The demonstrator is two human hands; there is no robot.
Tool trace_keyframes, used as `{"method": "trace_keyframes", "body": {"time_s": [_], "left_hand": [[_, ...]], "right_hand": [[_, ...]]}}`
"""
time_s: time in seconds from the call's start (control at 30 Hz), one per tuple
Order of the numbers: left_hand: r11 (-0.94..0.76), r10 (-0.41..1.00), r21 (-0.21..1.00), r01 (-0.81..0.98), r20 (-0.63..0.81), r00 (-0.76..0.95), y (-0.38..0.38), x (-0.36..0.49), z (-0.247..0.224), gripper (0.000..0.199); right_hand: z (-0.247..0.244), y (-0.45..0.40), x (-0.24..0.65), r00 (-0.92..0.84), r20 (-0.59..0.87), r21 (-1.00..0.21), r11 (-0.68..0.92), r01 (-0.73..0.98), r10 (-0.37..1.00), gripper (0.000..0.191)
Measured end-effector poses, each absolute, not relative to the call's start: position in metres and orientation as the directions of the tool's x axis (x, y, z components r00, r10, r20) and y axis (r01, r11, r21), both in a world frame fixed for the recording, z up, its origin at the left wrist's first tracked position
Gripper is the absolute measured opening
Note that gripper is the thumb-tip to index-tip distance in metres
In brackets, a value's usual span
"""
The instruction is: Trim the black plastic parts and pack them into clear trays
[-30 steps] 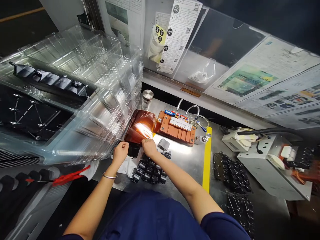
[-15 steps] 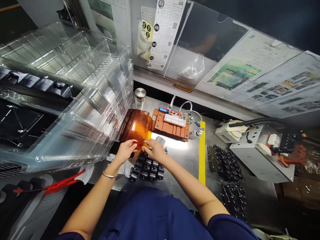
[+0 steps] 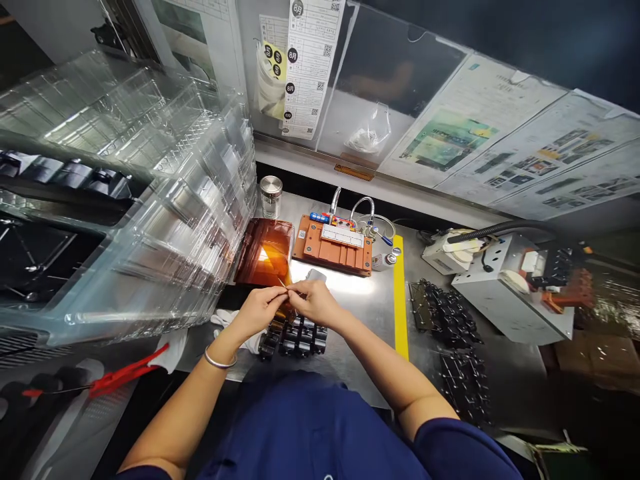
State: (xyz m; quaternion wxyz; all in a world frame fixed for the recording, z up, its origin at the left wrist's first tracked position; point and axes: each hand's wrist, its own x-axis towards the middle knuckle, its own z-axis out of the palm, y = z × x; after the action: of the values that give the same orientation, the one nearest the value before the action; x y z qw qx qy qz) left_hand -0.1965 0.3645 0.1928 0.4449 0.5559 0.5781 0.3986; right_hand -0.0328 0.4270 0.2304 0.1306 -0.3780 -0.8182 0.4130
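My left hand (image 3: 261, 308) and my right hand (image 3: 315, 301) meet at the fingertips above the bench. Both pinch the edge of an amber see-through film (image 3: 270, 252), whose wide curved part lies just beyond them. Some of the film shows below the fingers, over a group of black moulded parts (image 3: 303, 337). A thin pale sliver sticks up between the fingertips; I cannot make out what it is. White gloves (image 3: 227, 319) lie beside my left wrist. A small grey block (image 3: 315, 275) sits behind my right hand.
An orange-brown fixture (image 3: 333, 253) with metal hoses stands behind the hands, a glass jar (image 3: 271, 200) to its left. Stacked clear trays (image 3: 200, 200) rise at the left. Beyond a yellow stripe (image 3: 400, 300) lie black parts (image 3: 445, 313) and a grey machine (image 3: 510, 287).
My hands have come closer together, fingertips now touching. Part of the film now shows below them, over the black parts. The view has shifted slightly.
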Motion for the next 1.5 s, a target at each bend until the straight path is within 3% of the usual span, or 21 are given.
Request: {"method": "trace_keyframes", "body": {"time_s": [0.2, 0.47, 0.63, 0.83, 0.97, 1.1, 1.2, 1.33, 1.43, 1.5], "left_hand": [[0.087, 0.996, 0.966, 0.245, -0.091, 0.004, 0.364, -0.197, 0.204, 0.024], [0.192, 0.981, 0.98, 0.055, -0.191, -0.026, 0.358, -0.193, 0.205, 0.023], [0.315, 0.909, 0.946, -0.077, -0.324, -0.264, 0.354, -0.202, 0.179, 0.035], [0.497, 0.656, 0.837, -0.229, -0.535, -0.532, 0.367, -0.217, 0.129, 0.029], [0.604, 0.52, 0.76, -0.238, -0.603, -0.605, 0.38, -0.21, 0.106, 0.031], [0.677, 0.457, 0.726, -0.12, -0.542, -0.705, 0.388, -0.215, 0.108, 0.032], [0.711, 0.479, 0.701, 0.06, -0.42, -0.771, 0.389, -0.216, 0.127, 0.038], [0.636, 0.619, 0.704, 0.315, -0.223, -0.753, 0.401, -0.187, 0.155, 0.067], [0.501, 0.8, 0.788, 0.357, -0.265, -0.538, 0.436, -0.15, 0.16, 0.054], [0.471, 0.863, 0.835, 0.285, -0.369, -0.345, 0.472, -0.128, 0.155, 0.042]], "right_hand": [[0.238, 0.431, -0.034, -0.679, -0.139, -0.841, 0.276, 0.465, 0.721, 0.019], [0.245, 0.444, -0.033, -0.726, -0.245, -0.925, 0.069, 0.374, 0.643, 0.022], [0.232, 0.448, -0.013, -0.463, -0.254, -0.905, -0.04, 0.423, 0.849, 0.017], [0.208, 0.45, 0.059, -0.063, -0.152, -0.868, -0.103, 0.485, 0.986, 0.028], [0.2, 0.439, 0.087, 0.024, -0.096, -0.84, -0.093, 0.534, 0.995, 0.029], [0.204, 0.442, 0.11, 0.031, -0.04, -0.802, -0.051, 0.595, 0.999, 0.026], [0.209, 0.453, 0.133, -0.047, -0.027, -0.774, 0.009, 0.634, 0.999, 0.02], [0.214, 0.469, 0.155, -0.209, -0.047, -0.755, 0.102, 0.648, 0.977, 0.013], [0.213, 0.488, 0.156, -0.463, -0.07, -0.815, 0.217, 0.538, 0.884, 0.015], [0.204, 0.507, 0.152, -0.432, -0.084, -0.917, 0.1, 0.387, 0.898, 0.012]]}}
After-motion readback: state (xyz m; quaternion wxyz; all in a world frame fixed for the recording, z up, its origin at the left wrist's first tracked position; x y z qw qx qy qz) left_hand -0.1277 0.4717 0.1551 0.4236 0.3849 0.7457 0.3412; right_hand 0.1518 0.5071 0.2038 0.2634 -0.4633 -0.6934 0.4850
